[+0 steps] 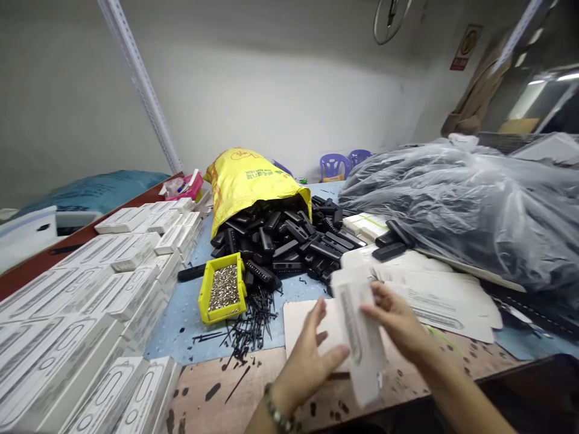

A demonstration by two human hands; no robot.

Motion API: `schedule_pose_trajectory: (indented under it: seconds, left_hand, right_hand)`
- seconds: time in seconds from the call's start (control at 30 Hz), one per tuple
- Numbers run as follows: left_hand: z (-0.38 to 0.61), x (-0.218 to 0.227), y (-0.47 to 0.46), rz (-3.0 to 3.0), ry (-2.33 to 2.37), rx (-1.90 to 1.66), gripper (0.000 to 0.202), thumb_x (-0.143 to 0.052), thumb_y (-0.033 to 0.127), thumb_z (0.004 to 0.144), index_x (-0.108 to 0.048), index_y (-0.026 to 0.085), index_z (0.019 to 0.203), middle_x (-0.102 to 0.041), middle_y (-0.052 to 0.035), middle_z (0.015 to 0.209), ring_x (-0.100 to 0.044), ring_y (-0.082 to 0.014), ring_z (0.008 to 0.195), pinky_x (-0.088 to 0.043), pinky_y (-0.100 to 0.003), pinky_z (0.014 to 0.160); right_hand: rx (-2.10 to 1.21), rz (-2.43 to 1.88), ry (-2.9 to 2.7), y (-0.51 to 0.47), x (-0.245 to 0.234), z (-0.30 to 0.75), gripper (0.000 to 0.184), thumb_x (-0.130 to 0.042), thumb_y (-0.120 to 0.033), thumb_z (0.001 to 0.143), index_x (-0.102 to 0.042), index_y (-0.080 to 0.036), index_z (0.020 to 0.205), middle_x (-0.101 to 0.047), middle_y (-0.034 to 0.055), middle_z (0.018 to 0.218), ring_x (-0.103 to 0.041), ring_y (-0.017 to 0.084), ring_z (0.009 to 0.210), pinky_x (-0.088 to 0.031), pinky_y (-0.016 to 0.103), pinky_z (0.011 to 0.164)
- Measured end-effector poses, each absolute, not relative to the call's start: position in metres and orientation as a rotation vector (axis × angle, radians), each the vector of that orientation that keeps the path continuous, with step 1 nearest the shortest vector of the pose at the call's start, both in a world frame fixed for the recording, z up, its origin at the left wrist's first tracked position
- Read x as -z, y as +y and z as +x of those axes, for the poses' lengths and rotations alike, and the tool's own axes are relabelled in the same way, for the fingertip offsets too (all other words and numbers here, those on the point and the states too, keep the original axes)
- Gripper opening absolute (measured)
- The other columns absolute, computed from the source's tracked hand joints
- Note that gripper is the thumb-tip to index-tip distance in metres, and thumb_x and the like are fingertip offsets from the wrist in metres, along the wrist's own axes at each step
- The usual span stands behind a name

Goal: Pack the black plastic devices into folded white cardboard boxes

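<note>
Upright over the front of the table, a white printed carton (357,319) with its end flaps out is gripped at its right edge by my right hand (393,316). The carton looks blurred. Just left of it, my left hand (312,349) has its fingers spread and thumb out, apart from or barely touching the carton; nothing is in it. A pale flat board or box (298,319) lies beneath the hands. Right of my right hand are several flattened printed cartons (438,301) in a fanned stack.
Rows of finished white boxes (99,271) fill the left side. A yellow bin (203,301) holds small metal parts, with black pins (253,319) beside it. Black plastic pieces (284,235) spill from a yellow sack (253,181). Clear plastic wrap (474,199) covers a pile at right.
</note>
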State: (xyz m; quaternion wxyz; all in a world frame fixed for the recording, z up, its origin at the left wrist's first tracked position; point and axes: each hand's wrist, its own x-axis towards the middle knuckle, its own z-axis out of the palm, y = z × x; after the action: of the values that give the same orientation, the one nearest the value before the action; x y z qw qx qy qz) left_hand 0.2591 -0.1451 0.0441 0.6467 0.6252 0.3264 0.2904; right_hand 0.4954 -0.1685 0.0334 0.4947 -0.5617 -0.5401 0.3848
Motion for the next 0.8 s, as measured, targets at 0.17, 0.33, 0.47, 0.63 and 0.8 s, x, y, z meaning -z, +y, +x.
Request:
schedule_pose_trajectory:
  seconds: [0.17, 0.33, 0.47, 0.63, 0.8]
  left_hand:
    - [0.255, -0.040, -0.136, 1.127, 0.656, -0.714, 0.048, -0.050, 0.041, 0.086, -0.059, 0.009, 0.121, -0.062, -0.0150, 0.119, -0.057, -0.0259, 0.114, -0.044, -0.042, 0.104]
    - [0.220, -0.050, -0.146, 1.350, 0.616, -0.639, 0.056, -0.060, 0.043, 0.082, -0.050, 0.017, 0.131, -0.056, -0.0100, 0.122, -0.052, -0.0232, 0.115, -0.039, -0.039, 0.105]
    - [0.214, -0.044, -0.152, 1.243, 0.523, -0.625, 0.072, -0.076, 0.050, 0.067, -0.050, 0.014, 0.124, -0.056, -0.0098, 0.116, -0.054, -0.0217, 0.105, -0.045, -0.033, 0.091]
    - [0.204, -0.044, -0.159, 1.313, 0.630, -0.586, 0.067, -0.079, 0.047, 0.063, -0.061, 0.010, 0.115, -0.064, -0.0084, 0.105, -0.054, -0.0178, 0.091, -0.042, -0.024, 0.079]
    - [0.195, -0.056, -0.159, 1.405, 0.654, -0.559, 0.060, -0.078, 0.045, 0.064, -0.063, 0.009, 0.109, -0.064, -0.0060, 0.094, -0.052, -0.0132, 0.079, -0.040, -0.022, 0.072]
  right_hand:
    - [-0.194, -1.300, -1.602, -0.174, -0.038, 0.401, 0.046, -0.057, -0.027, 0.090, -0.044, -0.023, 0.134, -0.056, 0.0129, 0.128, -0.054, 0.029, 0.119, -0.047, 0.050, 0.099]
    - [-0.077, -1.098, -2.081, -0.179, -0.062, 0.395, 0.049, -0.043, -0.008, 0.087, -0.038, -0.024, 0.133, -0.059, 0.0080, 0.121, -0.053, 0.023, 0.122, -0.021, 0.054, 0.118]
    - [-0.268, -1.068, -2.198, -0.181, -0.080, 0.397, 0.036, -0.045, -0.011, 0.085, -0.043, -0.021, 0.120, -0.063, 0.0059, 0.101, -0.062, 0.021, 0.104, -0.020, 0.055, 0.119]
    - [-0.632, -1.104, -2.142, -0.187, -0.070, 0.405, 0.053, -0.049, -0.020, 0.091, -0.040, -0.028, 0.143, -0.059, 0.0090, 0.128, -0.042, 0.029, 0.135, -0.042, 0.049, 0.108]
    - [-1.149, -0.898, -1.390, -0.179, -0.048, 0.389, 0.065, -0.059, -0.038, 0.089, -0.031, -0.034, 0.148, -0.057, 0.0096, 0.128, -0.060, 0.025, 0.112, -0.053, 0.043, 0.093]
